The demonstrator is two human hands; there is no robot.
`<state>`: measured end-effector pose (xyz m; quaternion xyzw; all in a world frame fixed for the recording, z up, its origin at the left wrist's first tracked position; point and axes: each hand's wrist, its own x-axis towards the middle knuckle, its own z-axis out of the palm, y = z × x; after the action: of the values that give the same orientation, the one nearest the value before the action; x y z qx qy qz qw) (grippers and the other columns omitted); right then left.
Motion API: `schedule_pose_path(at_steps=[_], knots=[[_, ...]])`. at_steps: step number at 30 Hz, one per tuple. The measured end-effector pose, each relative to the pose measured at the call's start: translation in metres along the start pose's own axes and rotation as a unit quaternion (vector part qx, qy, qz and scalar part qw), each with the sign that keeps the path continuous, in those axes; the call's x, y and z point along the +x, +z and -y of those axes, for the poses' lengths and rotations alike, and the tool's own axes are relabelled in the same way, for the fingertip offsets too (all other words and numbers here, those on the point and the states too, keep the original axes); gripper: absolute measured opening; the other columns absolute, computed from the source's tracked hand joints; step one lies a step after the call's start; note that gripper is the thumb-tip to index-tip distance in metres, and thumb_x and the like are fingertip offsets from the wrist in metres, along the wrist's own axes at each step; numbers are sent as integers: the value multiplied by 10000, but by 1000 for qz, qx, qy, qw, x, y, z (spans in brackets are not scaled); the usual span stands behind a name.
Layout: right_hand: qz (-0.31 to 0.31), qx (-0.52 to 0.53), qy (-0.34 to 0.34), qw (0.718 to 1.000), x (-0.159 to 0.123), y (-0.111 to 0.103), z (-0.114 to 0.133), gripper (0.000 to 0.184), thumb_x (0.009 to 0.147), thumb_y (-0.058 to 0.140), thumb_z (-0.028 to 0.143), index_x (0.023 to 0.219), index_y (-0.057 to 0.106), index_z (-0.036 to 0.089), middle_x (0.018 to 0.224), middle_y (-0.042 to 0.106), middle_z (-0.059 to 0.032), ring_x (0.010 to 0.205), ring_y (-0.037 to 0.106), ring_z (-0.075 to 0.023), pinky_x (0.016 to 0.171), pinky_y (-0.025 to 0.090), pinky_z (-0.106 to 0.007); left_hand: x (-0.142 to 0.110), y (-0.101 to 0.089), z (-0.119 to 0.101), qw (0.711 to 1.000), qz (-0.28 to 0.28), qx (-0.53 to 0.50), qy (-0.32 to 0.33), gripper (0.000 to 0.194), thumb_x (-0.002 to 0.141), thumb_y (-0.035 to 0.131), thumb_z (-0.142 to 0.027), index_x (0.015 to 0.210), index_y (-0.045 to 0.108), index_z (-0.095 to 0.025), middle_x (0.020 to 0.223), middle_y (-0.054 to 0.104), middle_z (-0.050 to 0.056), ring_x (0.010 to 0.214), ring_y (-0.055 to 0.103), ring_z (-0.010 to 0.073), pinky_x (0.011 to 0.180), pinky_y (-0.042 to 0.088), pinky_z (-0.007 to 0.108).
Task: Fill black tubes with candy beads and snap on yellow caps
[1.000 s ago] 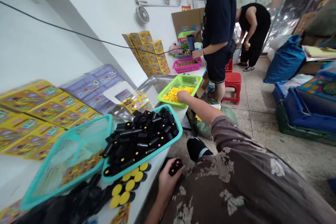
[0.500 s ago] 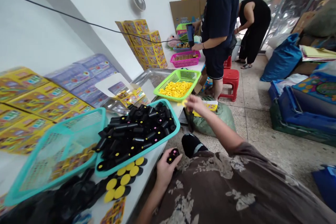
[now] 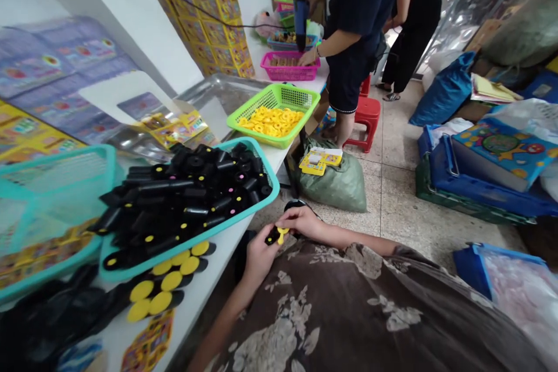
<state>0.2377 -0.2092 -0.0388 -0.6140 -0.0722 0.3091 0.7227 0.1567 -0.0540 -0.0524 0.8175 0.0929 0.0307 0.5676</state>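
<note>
Below the surface edge, close to your lap, your left hand (image 3: 257, 256) is closed around a small black cylinder (image 3: 272, 236), and your right hand (image 3: 303, 221) pinches a yellow piece (image 3: 282, 233) against its end. The two parts are touching; whether the yellow piece is already seated cannot be told. Judged from this, the step in hand is the fitting of the yellow piece to the black cylinder. The next move likely calls for you to line the piece up square with the cylinder end and press it home while your left hand holds the cylinder firm. Just left of your left hand, the teal basket (image 3: 261, 204) holds many black cylinders. Beyond your right hand, the green basket (image 3: 300, 122) holds the yellow pieces. Yellow-faced discs (image 3: 172, 281) lie on the surface (image 3: 204, 296) beside the teal basket.
</note>
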Motion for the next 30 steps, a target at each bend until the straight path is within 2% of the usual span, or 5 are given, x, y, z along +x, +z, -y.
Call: schedule_pose_path(at_steps=[11,19,23,27,30], knots=[[1,-55,-8,998,1,3,-11,490,557,920,609,738,703,209,724,686,34,702,597,-130,689,487,-265,-11,0,-1,999,-23,12,43,355,784,788,-537,789,666,-204,716,649,-5,704,578,174,667,483,311],[28,-79,70,994,5,10,-19,526,567,898,647,777,647,234,644,639,42,483,550,-131,412,387,-263,-16,3,6,999,-49,6,15,307,754,862,-395,811,655,-176,754,655,-27,760,563,146,721,425,264],[11,-17,91,996,3,11,-17,526,508,938,566,743,599,240,612,600,54,473,515,-115,415,371,-253,-20,0,-1,993,-11,-113,-46,308,729,850,-345,920,683,-170,784,674,-21,674,578,124,633,435,250],[25,0,124,992,2,9,-15,534,528,939,561,781,595,241,609,599,38,496,549,-143,438,370,-258,-21,-6,-3,948,67,-270,-155,360,736,750,-319,1058,684,-172,765,692,-15,492,565,95,447,321,219],[27,1,120,992,1,9,-12,544,520,943,563,786,601,235,633,611,24,520,562,-148,463,376,-260,-23,-8,-5,927,72,-329,-167,347,755,739,-392,1007,665,-166,741,697,2,481,602,113,418,337,220]])
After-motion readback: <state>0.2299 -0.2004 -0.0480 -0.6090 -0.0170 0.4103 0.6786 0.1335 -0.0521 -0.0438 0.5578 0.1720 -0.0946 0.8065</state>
